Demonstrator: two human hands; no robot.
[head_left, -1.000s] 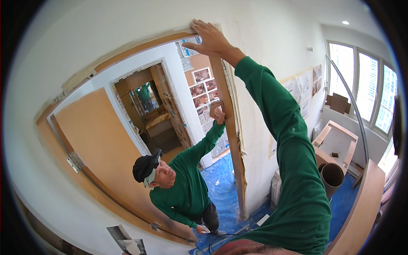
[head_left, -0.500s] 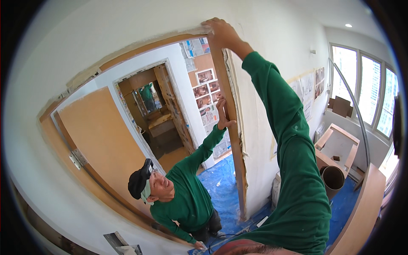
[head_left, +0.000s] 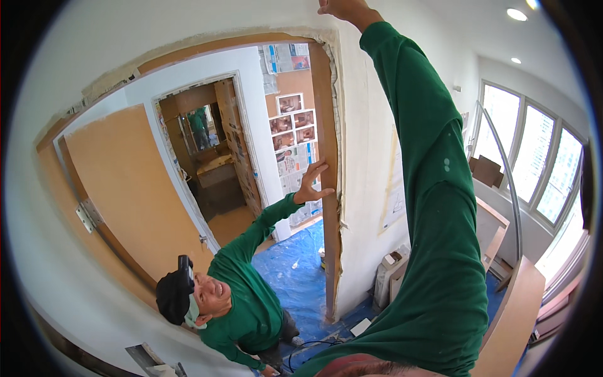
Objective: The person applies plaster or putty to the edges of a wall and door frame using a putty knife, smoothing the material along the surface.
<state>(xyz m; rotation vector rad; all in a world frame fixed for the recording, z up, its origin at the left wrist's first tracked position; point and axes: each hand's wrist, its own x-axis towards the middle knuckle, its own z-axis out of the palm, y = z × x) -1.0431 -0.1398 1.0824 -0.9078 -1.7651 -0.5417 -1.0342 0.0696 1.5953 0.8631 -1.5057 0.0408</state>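
My right arm, in a green sleeve, reaches up the wall. Its hand is at the top edge of the view, above the upper right corner of the wooden door frame. The fingers are bent near the white wall and partly cut off, so what they hold, if anything, does not show. My left hand is out of view. At the lower left is a flat grey metal blade with whitish filler near it; no hand shows on it. Rough filler and torn paper edge the frame.
A person in green stands below, one hand on the door frame. A wooden door is on the left. Blue sheeting covers the floor. To the right are wooden panels, a long curved strip and windows.
My right hand has moved from the frame's upper corner up onto the wall, partly out of view. The view has shifted to the right. The other person's hand stays on the frame.
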